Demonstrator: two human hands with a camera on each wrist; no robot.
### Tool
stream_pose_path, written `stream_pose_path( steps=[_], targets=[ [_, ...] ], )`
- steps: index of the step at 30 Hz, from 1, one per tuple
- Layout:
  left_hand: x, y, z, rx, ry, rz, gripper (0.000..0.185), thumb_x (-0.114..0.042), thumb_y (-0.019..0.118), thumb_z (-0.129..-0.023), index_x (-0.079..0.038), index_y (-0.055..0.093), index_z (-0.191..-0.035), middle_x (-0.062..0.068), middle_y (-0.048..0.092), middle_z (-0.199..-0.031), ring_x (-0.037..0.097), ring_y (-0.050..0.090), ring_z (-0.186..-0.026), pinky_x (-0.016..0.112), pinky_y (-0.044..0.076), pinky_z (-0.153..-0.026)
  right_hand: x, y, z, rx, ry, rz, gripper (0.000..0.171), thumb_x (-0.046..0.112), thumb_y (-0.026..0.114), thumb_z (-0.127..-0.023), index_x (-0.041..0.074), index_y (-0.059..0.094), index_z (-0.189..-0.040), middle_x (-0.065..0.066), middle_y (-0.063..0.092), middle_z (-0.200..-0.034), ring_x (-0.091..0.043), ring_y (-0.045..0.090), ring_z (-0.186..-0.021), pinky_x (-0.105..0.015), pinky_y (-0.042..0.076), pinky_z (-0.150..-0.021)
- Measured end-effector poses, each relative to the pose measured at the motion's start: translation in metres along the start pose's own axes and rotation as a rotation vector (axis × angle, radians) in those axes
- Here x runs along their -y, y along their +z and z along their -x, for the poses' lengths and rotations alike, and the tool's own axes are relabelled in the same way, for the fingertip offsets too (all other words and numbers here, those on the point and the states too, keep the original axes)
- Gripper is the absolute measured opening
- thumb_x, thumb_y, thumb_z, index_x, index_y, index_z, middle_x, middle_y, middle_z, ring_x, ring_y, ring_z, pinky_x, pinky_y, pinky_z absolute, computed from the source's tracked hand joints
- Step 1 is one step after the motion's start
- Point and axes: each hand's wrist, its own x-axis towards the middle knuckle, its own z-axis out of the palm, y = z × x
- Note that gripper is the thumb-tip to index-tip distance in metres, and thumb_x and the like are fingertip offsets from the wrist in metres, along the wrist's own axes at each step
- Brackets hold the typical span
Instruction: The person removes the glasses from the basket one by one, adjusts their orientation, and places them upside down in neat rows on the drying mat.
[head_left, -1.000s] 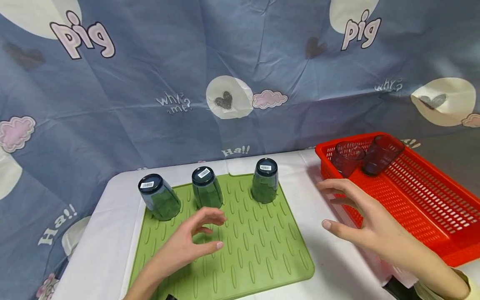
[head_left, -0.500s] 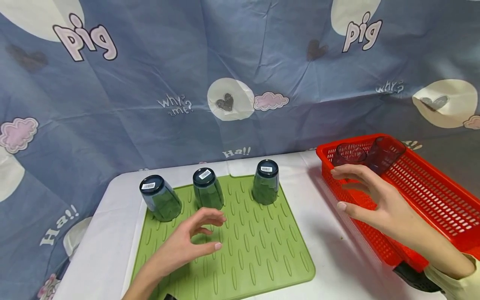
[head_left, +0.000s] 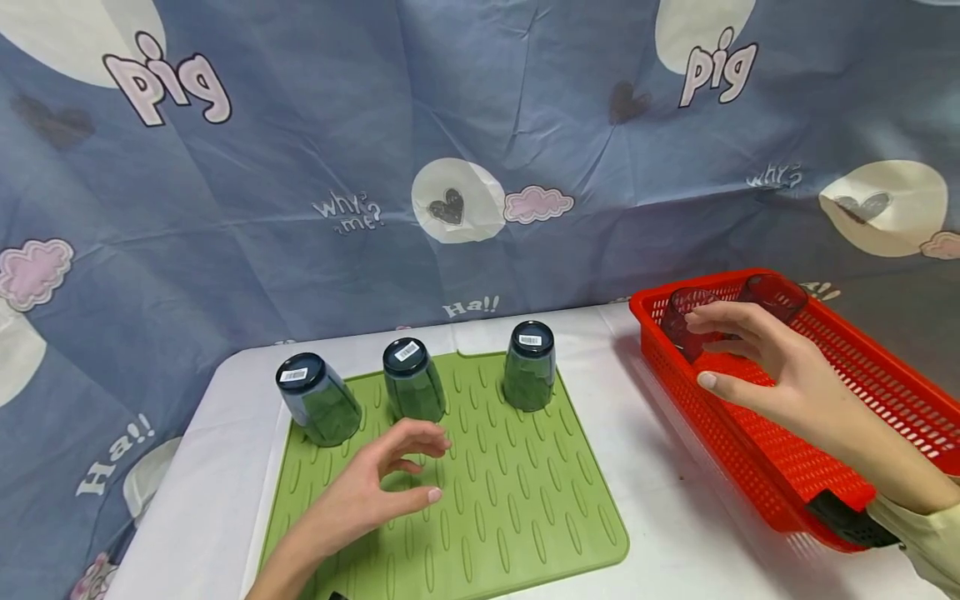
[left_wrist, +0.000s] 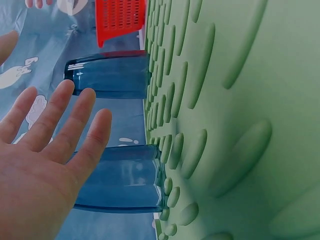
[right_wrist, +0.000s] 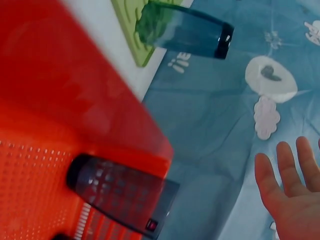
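3 dark blue translucent plastic tumblers stand upside down along the far edge of the ribbed green silicone drying mat (head_left: 480, 500): left tumbler (head_left: 315, 398), middle tumbler (head_left: 411, 379), right tumbler (head_left: 529, 364), each w/ a barcode sticker on its base. 2 more dark tumblers sit in the far corner of the red perforated plastic basket (head_left: 862, 400) at the right of the white table (head_left: 675, 517): near cup (head_left: 678, 321) and far cup (head_left: 780, 293), both leaning rather than upright. The right hand (head_left: 765, 367) is over the basket, fingers spread and reaching, tips right at the near cup's rim but not wrapped round it; it holds nothing. The left hand (head_left: 375, 483) hovers low over the mat, fingers loosely bent, empty, just short of the middle tumbler. Judged step: fetching cup no. 4 from the basket; grasp not made. Next move likely calls for closing fingers and thumb round the near cup's wall, lifting it free of its neighbour w/o knocking it, flipping it mouth-down, then setting it on a bare part of the mat, e.g. the row in front.
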Motion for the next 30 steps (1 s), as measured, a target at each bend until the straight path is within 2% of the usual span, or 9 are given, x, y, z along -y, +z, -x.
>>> stream_pose_path(
  steps=[7, 13, 19, 30],
  targets=[
    [0.000, 0.001, 0.001, 0.007, -0.003, -0.003, 0.049, -0.013, 0.074, -0.088, -0.024, 0.054, -0.131, 0.000, 0.060, -0.126, 0.026, 0.056, -0.118, 0.045, 0.049, -0.095, -0.011, -0.012, -0.005, 0.005, 0.055, 0.053, 0.066, -0.013, 0.074, -0.078, 0.005, 0.050, -0.137, -0.010, 0.055, -0.131, -0.015, 0.055, -0.115, -0.016, 0.046, -0.093],
    [0.002, 0.002, 0.001, 0.018, 0.006, 0.014, 0.047, -0.012, 0.073, -0.089, -0.022, 0.054, -0.130, 0.001, 0.060, -0.126, 0.033, 0.055, -0.117, 0.043, 0.050, -0.095, -0.022, -0.021, -0.011, -0.003, 0.077, 0.054, 0.061, -0.010, 0.073, -0.081, 0.005, 0.051, -0.136, -0.009, 0.056, -0.129, -0.017, 0.056, -0.114, -0.016, 0.047, -0.092],
    [0.004, 0.003, 0.001, 0.021, 0.021, 0.017, 0.047, -0.010, 0.073, -0.089, -0.022, 0.054, -0.130, 0.002, 0.060, -0.126, 0.032, 0.055, -0.117, 0.043, 0.050, -0.095, -0.036, -0.028, -0.013, -0.024, 0.110, 0.066, 0.061, -0.008, 0.073, -0.083, 0.006, 0.049, -0.137, -0.007, 0.057, -0.127, -0.014, 0.059, -0.110, -0.013, 0.048, -0.088],
    [0.005, 0.004, 0.000, 0.015, 0.023, 0.016, 0.048, -0.008, 0.073, -0.088, -0.022, 0.054, -0.130, 0.014, 0.058, -0.127, 0.030, 0.056, -0.117, 0.042, 0.050, -0.094, -0.057, -0.037, -0.018, -0.053, 0.119, 0.081, 0.064, -0.007, 0.075, -0.081, 0.007, 0.049, -0.138, -0.006, 0.056, -0.128, -0.010, 0.059, -0.110, -0.012, 0.046, -0.090]
  ],
)
